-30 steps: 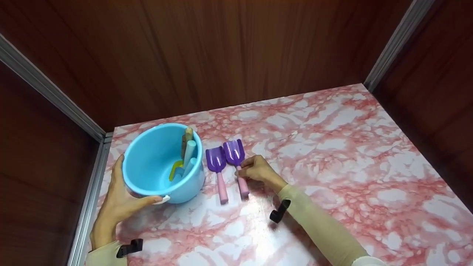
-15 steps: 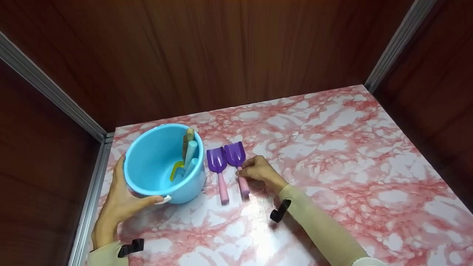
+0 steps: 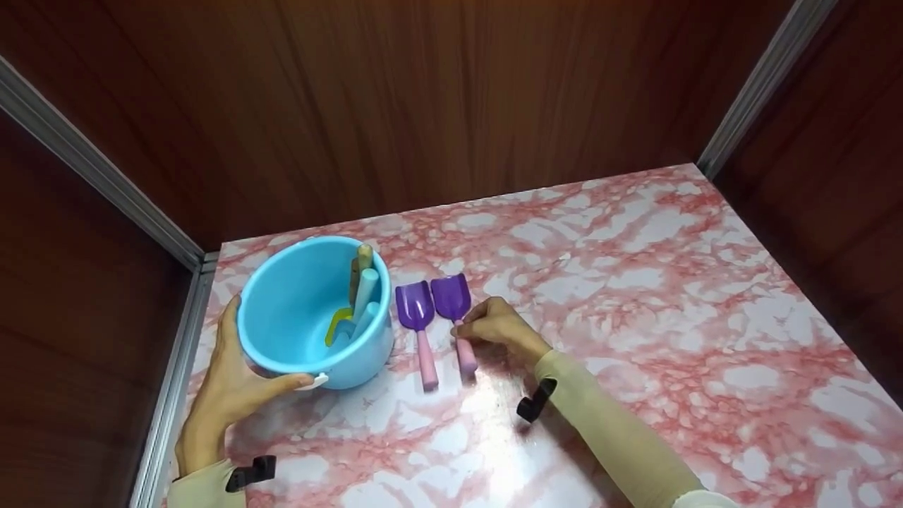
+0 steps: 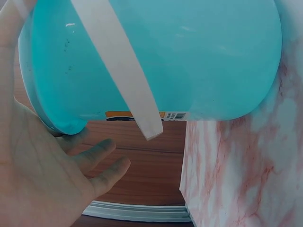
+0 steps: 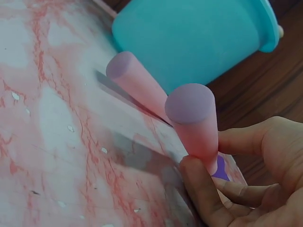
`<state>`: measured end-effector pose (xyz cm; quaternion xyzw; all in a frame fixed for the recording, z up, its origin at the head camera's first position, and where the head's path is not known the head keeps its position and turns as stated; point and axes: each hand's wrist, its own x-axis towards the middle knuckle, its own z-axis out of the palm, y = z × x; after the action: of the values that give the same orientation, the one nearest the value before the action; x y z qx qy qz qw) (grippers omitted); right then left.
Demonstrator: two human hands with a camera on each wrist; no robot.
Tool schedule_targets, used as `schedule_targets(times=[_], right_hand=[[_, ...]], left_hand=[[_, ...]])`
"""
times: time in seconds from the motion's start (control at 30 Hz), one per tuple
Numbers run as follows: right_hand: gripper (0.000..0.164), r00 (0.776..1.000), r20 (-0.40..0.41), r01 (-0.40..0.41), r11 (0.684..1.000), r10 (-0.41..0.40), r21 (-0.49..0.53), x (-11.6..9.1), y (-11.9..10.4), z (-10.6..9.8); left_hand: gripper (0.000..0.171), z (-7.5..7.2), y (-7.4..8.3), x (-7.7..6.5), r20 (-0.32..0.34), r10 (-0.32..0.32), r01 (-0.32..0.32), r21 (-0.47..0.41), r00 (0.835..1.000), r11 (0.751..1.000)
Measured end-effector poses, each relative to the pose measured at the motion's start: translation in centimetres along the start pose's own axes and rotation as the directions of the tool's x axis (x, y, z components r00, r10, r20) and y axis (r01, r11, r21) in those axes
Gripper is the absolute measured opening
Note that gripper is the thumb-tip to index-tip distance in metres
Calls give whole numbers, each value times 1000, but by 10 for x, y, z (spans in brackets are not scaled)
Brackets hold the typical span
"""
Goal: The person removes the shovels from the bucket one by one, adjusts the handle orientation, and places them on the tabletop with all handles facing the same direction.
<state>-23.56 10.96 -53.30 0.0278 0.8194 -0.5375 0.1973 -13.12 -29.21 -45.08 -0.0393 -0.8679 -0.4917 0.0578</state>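
On the left of the table is a light-blue bucket point(image 3: 360, 363). My left hand point(image 3: 229, 391) holds its left side, thumb on the rim by the white handle's end; some fingers are hidden behind the bucket in the head view. To its right lie two toy shovels with purple blades and pink handles. My right hand point(image 3: 499, 328) pinches the right-hand shovel point(image 3: 451, 296) on its handle below the blade; in the right wrist view the handle's end point(image 5: 191, 111) stands up off the table. The left-hand shovel point(image 3: 415, 307) lies between it and the bucket.
Inside the bucket lean light-blue handles point(image 3: 365, 291), a wooden-looking handle point(image 3: 364, 255) and a yellow piece point(image 3: 336, 327). The pink-and-white marbled table point(image 3: 635, 282) has brown wood-look panels point(image 3: 458, 106) behind it and on both sides.
The right-hand shovel's blade has shifted slightly toward the person beside the other shovel. Both hands keep their holds, and the bucket stays in place.
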Motion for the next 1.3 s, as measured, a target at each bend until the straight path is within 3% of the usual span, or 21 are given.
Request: schedule_targets(times=[0.27,0.53,0.73,1.0,1.07,1.17,1.3], right_hand=[[21,1000,-9,-24,993,23,-114,-5,-4,0],[25,999,-6,41,961,-44,-274,-3,-3,1],[27,998,28,68,945,-62,-320,-2,-8,-3],[17,999,15,47,959,-44,-281,4,-33,-14],[17,997,2,78,949,-81,-305,8,-46,-19],[20,982,-2,177,911,-191,-372,11,-70,-26],[25,936,22,325,837,-352,-441,13,-106,-30]], left_hand=[[148,-1,0,0,2,8,-8,-3,1000,1000],[149,0,-1,-3,0,6,-6,11,1000,1000],[147,-1,0,-2,3,-8,8,10,1000,1000],[147,-1,1,3,9,11,-11,12,1000,1000],[146,-1,1,3,12,5,-5,7,1000,1000],[146,-1,1,3,10,1,-1,8,1000,1000],[148,-1,0,0,5,0,0,3,1000,1000]])
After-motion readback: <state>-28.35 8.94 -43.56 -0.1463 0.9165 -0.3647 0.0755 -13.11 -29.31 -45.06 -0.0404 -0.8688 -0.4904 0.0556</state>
